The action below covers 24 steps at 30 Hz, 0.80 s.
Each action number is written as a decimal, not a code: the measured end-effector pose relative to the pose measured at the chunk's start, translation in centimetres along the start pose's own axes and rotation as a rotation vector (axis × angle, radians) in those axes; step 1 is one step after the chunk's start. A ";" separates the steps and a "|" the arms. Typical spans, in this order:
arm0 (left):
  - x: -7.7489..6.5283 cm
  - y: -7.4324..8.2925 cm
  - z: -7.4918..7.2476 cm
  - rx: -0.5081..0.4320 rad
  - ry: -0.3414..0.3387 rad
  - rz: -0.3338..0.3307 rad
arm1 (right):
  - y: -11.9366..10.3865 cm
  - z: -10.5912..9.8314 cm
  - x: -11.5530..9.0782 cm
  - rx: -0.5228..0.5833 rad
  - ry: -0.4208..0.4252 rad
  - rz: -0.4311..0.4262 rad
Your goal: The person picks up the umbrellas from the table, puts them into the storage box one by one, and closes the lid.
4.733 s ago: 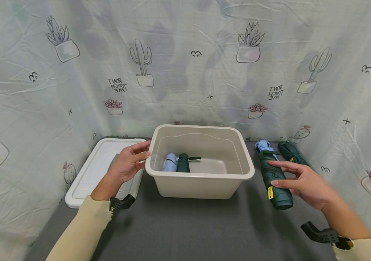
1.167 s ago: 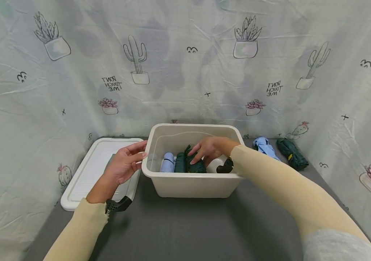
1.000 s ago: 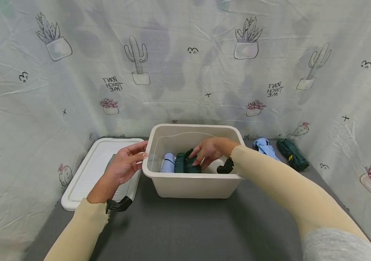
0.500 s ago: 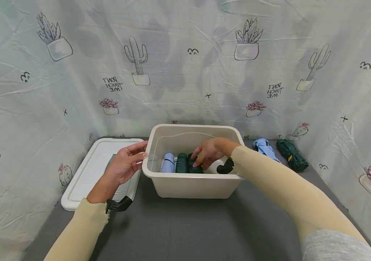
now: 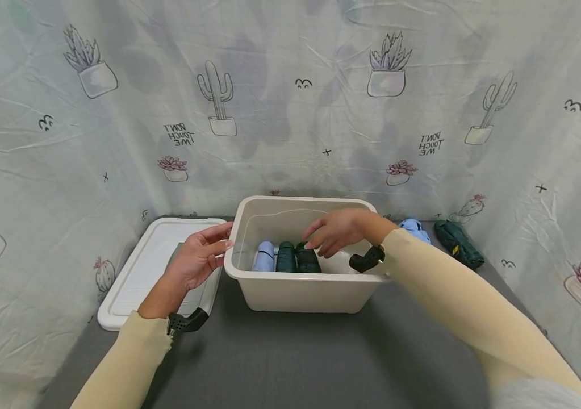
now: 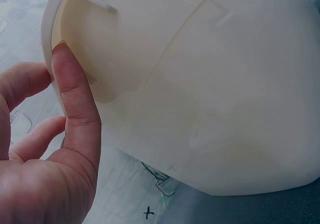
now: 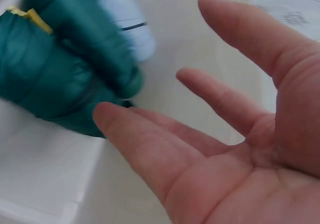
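My left hand [image 5: 200, 255] pinches the left rim of a beige plastic storage bin [image 5: 302, 292], thumb inside the wall and fingers outside, as the left wrist view shows. My right hand [image 5: 338, 232] hovers inside the bin's opening, fingers spread and holding nothing. Just left of its fingertips lies a dark green folded umbrella [image 5: 308, 259] with a yellow tag [image 7: 37, 20]. Beside that one is a second, slimmer dark green folded umbrella [image 5: 285, 258]. A light blue rolled one [image 5: 264, 257] with a black band is nearest the left wall. All three lie side by side.
A white lid [image 5: 142, 272] lies left of the bin, partly behind my left hand. At the back right are a light blue bundle [image 5: 415, 229], partly hidden by my right sleeve, and another dark green one [image 5: 459, 244]. A printed curtain [image 5: 280, 113] surrounds the grey table [image 5: 310, 358].
My right hand has carried a dark green umbrella from the right side into the bin, set it beside the others and let go. It has since lifted slightly rightward. My left hand stays put.
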<state>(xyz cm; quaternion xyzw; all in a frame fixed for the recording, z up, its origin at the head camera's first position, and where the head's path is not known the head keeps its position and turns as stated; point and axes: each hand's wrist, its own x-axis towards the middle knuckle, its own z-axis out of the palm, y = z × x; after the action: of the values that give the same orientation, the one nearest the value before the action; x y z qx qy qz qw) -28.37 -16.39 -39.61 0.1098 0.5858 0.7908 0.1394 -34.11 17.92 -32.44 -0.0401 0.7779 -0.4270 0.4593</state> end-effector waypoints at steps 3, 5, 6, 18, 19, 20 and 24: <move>0.0 -0.1 0.2 -0.001 0.001 0.003 | 0.1 -0.7 -1.5 0.007 0.034 -0.088; -0.1 -0.1 0.3 -0.004 -0.001 0.005 | 0.5 -1.1 -2.5 0.005 0.054 -0.154; -0.1 -0.1 0.3 -0.005 -0.001 0.005 | 0.7 -1.3 -3.0 0.021 0.070 -0.180; -0.5 -0.2 0.6 -0.002 0.002 0.006 | 4.1 -2.2 -7.5 0.091 0.327 -0.413; -0.5 -0.2 0.6 -0.001 0.002 0.007 | 4.4 -2.2 -7.7 0.091 0.359 -0.423; -0.6 -0.1 0.6 0.000 0.003 0.007 | 4.7 -2.3 -7.9 0.096 0.389 -0.436; -0.8 -0.2 0.6 0.002 0.006 0.010 | 6.1 -2.5 -8.6 0.101 0.519 -0.485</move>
<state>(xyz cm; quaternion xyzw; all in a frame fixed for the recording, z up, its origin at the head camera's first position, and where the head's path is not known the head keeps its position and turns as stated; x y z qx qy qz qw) -27.37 -16.10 -39.61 0.1103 0.5865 0.7912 0.1334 -28.98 27.21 -30.29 -0.0911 0.8145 -0.5574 0.1330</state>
